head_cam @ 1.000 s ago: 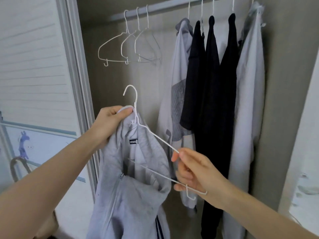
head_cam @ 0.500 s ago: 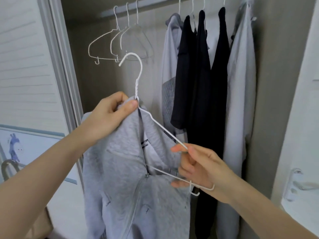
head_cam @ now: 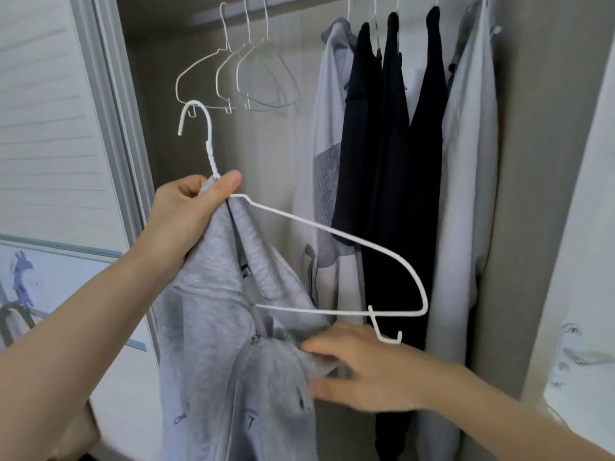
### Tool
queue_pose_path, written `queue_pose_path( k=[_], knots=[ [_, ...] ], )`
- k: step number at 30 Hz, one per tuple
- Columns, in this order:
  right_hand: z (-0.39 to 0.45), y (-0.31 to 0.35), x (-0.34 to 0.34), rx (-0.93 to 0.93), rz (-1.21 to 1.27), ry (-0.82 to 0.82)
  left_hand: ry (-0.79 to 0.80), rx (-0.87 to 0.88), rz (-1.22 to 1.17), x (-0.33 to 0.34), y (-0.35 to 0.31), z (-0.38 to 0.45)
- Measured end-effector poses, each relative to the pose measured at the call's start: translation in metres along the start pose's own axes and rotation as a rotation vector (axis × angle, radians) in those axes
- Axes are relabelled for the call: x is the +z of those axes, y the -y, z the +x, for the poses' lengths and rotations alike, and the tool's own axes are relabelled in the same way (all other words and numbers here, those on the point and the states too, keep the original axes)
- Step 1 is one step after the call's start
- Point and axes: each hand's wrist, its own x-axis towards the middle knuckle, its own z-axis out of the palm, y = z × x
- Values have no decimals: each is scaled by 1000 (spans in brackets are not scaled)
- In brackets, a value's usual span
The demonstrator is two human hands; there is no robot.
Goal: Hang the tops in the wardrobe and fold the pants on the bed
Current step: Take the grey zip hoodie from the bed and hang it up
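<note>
Five tops (head_cam: 392,161) already hung on the wardrobe rail (head_cam: 233,11). The grey zip top (head_cam: 233,344) sat half on its white hanger (head_cam: 332,234), unhung. Left hand (head_cam: 189,214) clamped collar and hanger neck; right hand (head_cam: 362,371) pinched the loose shoulder. Pants weren't visible.

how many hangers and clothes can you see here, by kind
empty white hangers on the rail: 3
white hanger in hand: 1
grey hoodie in hand: 1
black tops hanging: 3
pale tops hanging: 2
total: 10
</note>
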Motion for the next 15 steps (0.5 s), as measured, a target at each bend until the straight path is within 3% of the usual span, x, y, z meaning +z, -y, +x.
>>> queue_pose_path(
  k=[1,6,12,15],
  knots=[
    [-4,5,3,-46,-187,-6,-18,-5,10,-3,2,0],
    [-29,-4,-11,-38,-402,-80,-138,-8,182,-28,23,3],
    [-39,-23,-23,-136,-748,-375,-111,-8,363,-47,46,3],
    [-29,-23,-33,-169,-732,-501,-128,96,480,-43,51,0]
  ],
)
